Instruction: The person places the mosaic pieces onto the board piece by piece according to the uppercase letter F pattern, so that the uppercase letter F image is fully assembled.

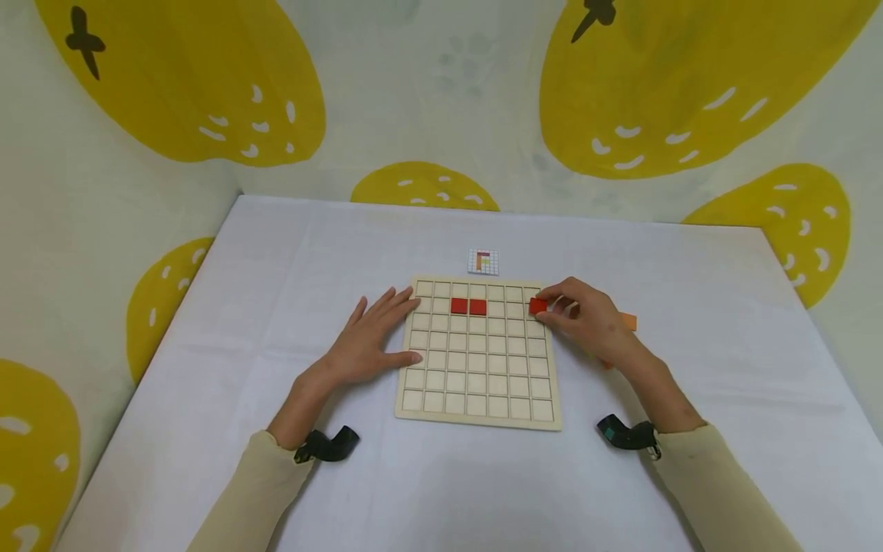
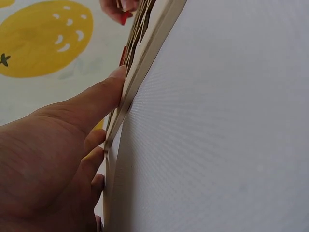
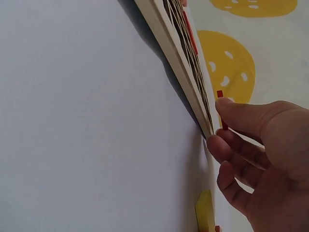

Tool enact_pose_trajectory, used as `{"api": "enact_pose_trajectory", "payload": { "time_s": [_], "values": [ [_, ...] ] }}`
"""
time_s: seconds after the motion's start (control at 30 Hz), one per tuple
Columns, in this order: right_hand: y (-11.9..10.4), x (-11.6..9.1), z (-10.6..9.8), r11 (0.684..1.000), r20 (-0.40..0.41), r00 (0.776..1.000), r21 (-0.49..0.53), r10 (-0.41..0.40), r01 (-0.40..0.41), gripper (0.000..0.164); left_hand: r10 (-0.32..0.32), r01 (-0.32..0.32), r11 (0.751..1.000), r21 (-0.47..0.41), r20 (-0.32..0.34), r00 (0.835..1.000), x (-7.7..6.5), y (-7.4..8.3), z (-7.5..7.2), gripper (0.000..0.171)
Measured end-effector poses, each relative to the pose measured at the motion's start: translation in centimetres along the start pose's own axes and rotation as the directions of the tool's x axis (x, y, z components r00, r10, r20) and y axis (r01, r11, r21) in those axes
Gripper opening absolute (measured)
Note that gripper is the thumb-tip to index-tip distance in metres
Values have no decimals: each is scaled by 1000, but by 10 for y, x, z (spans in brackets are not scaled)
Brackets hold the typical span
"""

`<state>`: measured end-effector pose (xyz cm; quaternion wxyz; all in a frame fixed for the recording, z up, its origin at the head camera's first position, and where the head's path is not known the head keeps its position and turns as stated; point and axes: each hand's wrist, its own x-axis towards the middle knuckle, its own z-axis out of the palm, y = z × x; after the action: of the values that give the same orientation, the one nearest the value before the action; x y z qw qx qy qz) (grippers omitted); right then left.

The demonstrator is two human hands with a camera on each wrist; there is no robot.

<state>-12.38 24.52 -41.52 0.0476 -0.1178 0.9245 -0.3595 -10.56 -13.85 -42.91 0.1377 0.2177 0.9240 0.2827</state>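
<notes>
A wooden grid board (image 1: 476, 424) lies on the white cloth, with two red square tiles (image 1: 459, 306) side by side in its second row from the back. My right hand (image 1: 586, 316) pinches another red tile (image 1: 538, 307) between thumb and fingers over the board's right edge. In the right wrist view that red tile (image 3: 223, 121) appears edge-on between the thumb and fingertips. My left hand (image 1: 369, 345) lies with fingers spread along the board's left edge, the thumb (image 2: 108, 94) resting on the rim.
A small pattern card (image 1: 483, 262) with a coloured figure lies just behind the board. Orange tiles (image 1: 628, 321) are partly hidden behind the right hand, and a yellow tile (image 3: 205, 212) shows in the right wrist view. A cloth with yellow fruit shapes (image 1: 434, 73) hangs behind the table.
</notes>
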Motion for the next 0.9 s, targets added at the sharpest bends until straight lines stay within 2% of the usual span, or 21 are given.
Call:
{"api": "enact_pose_trajectory", "payload": {
  "time_s": [0.47,0.9],
  "values": [
    [-16,11,15,1000,51,998,-4,-22,22,29,-6,6,1000,8,0,1000,-2,5,-2,89],
    [-31,19,24,1000,116,993,3,8,-9,29,0,0,1000,18,1,1000,0,4,-2,91]
  ]
}}
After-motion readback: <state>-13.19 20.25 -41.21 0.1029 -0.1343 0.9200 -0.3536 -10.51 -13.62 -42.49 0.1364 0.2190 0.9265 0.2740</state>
